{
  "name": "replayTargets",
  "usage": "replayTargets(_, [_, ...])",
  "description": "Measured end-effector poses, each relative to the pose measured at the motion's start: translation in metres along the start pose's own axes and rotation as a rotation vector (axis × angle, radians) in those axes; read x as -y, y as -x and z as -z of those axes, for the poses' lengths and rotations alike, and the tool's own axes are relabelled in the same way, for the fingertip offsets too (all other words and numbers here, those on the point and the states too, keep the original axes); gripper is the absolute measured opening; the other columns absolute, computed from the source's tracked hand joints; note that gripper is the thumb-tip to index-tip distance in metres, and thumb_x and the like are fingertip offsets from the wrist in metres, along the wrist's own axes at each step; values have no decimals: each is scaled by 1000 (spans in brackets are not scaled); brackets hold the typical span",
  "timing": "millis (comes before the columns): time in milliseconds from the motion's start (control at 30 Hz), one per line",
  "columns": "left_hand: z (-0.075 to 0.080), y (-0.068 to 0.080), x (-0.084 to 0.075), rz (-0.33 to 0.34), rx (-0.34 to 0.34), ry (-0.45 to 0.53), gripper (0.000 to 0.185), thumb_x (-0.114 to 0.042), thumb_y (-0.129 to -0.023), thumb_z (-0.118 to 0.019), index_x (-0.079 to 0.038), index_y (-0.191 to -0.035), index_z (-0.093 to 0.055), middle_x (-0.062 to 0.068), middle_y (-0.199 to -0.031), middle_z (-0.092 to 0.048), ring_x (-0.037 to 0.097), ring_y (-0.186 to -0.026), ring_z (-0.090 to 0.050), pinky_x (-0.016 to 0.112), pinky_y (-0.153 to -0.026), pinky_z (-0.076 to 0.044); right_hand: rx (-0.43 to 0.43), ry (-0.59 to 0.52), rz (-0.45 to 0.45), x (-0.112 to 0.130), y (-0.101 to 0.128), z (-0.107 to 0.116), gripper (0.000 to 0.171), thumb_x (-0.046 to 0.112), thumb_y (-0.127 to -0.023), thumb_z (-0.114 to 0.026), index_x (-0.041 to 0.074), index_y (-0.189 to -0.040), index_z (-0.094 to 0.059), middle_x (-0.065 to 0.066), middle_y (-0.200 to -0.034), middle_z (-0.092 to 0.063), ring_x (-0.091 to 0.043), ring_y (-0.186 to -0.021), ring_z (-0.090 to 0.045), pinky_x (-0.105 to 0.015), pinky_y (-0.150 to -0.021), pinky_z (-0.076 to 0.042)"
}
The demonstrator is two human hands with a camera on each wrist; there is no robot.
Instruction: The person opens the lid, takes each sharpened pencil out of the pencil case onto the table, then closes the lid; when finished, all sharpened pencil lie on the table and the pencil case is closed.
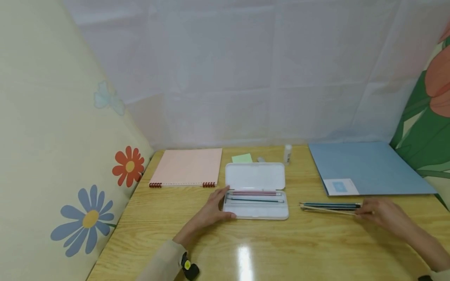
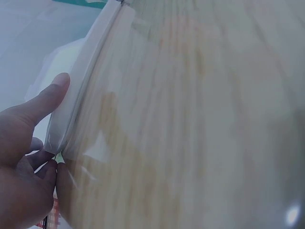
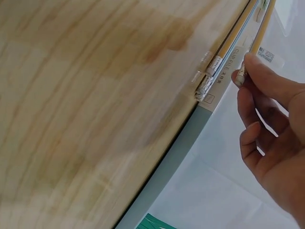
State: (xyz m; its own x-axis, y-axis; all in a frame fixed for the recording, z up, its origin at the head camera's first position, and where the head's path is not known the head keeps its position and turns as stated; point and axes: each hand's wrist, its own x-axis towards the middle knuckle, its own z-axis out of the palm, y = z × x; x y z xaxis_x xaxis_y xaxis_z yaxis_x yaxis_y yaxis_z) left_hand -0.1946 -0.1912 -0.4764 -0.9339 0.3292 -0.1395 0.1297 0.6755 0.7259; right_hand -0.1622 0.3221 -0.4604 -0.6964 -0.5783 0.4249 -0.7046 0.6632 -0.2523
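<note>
A white pencil case [image 1: 260, 213] lies open on the table, lid folded back. Inside it are a pinkish-red pencil [image 1: 256, 193] and a teal pencil [image 1: 256, 200]. My left hand [image 1: 212, 207] holds the case at its left end, thumb at the front corner and fingers behind; the left wrist view shows the thumb [image 2: 59, 83] against the case's side. To the right, my right hand [image 1: 384, 216] pinches a light yellowish pencil [image 3: 263, 31] by its eraser end between thumb and forefinger. Several other pencils [image 1: 330, 204] lie side by side on the table right behind that one.
Behind the case are a green sticky note pad [image 1: 242, 158], a small grey object [image 1: 261, 159] and a white glue stick [image 1: 287, 154]. A pink spiral notebook [image 1: 191, 167] lies at the left. A blue folder [image 1: 372, 168] lies at the back right.
</note>
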Motion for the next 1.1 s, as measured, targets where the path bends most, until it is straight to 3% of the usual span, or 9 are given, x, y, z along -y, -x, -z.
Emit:
replayTargets(133, [0,0,0,1,-1,1,97,-44,-77,-79,-23,-154,-24,16,-157,-18,39,-143,-14,61,-110,-22,-22,-23,65,-6,2,-2,12,9,-65,-83,12,-74,-76,18,-69,-51,8,-60,-44,-11,-48,-31])
replayTargets(400, [0,1,-1,-7,-5,3,97,-42,-77,-80,-22,-154,-24,16,-157,-20,38,-144,-13,61,-110,-22,-52,-29,180,-13,4,-9,14,13,-63,-85,11,-73,-75,13,-69,-55,5,-61,-49,-11,-49,-36])
replayTargets(667, [0,1,-1,-15,-7,3,98,-42,-76,-80,-21,-154,-25,16,-156,-20,38,-143,-14,60,-110,-23,-11,27,76,-10,8,-7,26,0,-54,-86,14,-73,-76,15,-71,-56,6,-62,-48,-13,-49,-37])
replayTargets(800, [0,1,-1,-11,-5,4,98,-43,-76,-80,-21,-154,-24,16,-157,-20,38,-144,-13,60,-110,-23,21,63,7,-7,8,-6,24,1,-56,-86,15,-73,-76,15,-70,-55,5,-63,-48,-17,-48,-40])
replayTargets(1100, [0,1,-1,-13,-6,-5,98,-44,-76,-80,-21,-154,-25,16,-157,-20,39,-144,-13,61,-110,-23,10,135,-10,-5,9,-8,23,3,-56,-86,14,-73,-76,13,-69,-56,1,-63,-50,-21,-49,-43])
